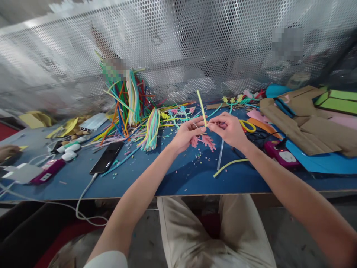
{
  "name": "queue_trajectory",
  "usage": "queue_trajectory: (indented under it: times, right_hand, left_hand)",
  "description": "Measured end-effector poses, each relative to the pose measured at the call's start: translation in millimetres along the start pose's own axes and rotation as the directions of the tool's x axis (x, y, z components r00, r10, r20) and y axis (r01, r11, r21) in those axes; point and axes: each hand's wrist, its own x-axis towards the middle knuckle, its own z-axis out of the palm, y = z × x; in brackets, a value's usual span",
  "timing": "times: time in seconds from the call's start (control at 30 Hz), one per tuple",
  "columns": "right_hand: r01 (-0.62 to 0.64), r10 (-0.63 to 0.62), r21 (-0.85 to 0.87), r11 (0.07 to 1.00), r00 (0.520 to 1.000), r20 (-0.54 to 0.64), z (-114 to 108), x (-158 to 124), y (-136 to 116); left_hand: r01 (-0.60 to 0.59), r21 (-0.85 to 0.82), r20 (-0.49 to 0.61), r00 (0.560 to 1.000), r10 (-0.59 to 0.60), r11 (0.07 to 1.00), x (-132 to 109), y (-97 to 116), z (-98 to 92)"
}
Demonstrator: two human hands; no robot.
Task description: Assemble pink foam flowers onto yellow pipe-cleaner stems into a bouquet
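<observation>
**Blue surface under a metal screen: two hands pinch one yellow stem**

The blue surface runs along a perforated metal screen and is littered with fuzzy craft stems and scraps.

The yellow stem stands above the middle of the surface. It tilts up and a little left toward the screen, and its lower end is caught where the two hands meet. The left hand closes thumb and forefinger on it from one side, and the right hand does the same from the other. Each grip is narrow and holds the stem, with the fingertips almost touching.

This looks like fine fingertip work at the stem's lower end. It probably goes best if the two pinches stay close together, so the wire gives only between them. One hand should steady the stem while the other works, and the stem should stay lifted clear of the clutter.

The pink fuzzy pieces lie just beneath the hands. A pale straw and a yellow-green strand lie near the right wrist, with the yellow scissors just beyond. To the left are a pastel bundle and a black phone. Cardboard pieces are stacked to the right. Another person's hand rests at the far left edge.
</observation>
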Motion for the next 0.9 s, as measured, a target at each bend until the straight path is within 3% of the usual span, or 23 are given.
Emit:
queue_trajectory:
  times: [0.33,0.47,0.73,0.9]
  right_hand:
    - [0.018,-0.019,-0.03,0.999,0.999,-0.03,0,2,7]
    - [0.054,-0.056,-0.075,0.996,0.998,-0.032,-1,3,11]
    - [0.103,-0.107,-0.133,0.986,0.994,-0.019,-3,4,15]
    - [0.133,-0.133,-0.139,0.981,0.991,0.007,-3,4,16]
  left_hand:
    - [-0.022,0.288,-0.154,0.986,0.068,0.958,-4,0,5.4]
    - [-0.013,0.402,-0.161,0.983,0.084,0.916,-5,1,6.3]
    - [-0.06,0.36,-0.123,0.986,0.111,0.931,-2,1,0.3]
    - [-0.021,0.376,-0.115,0.991,0.069,0.927,-3,1,0.7]
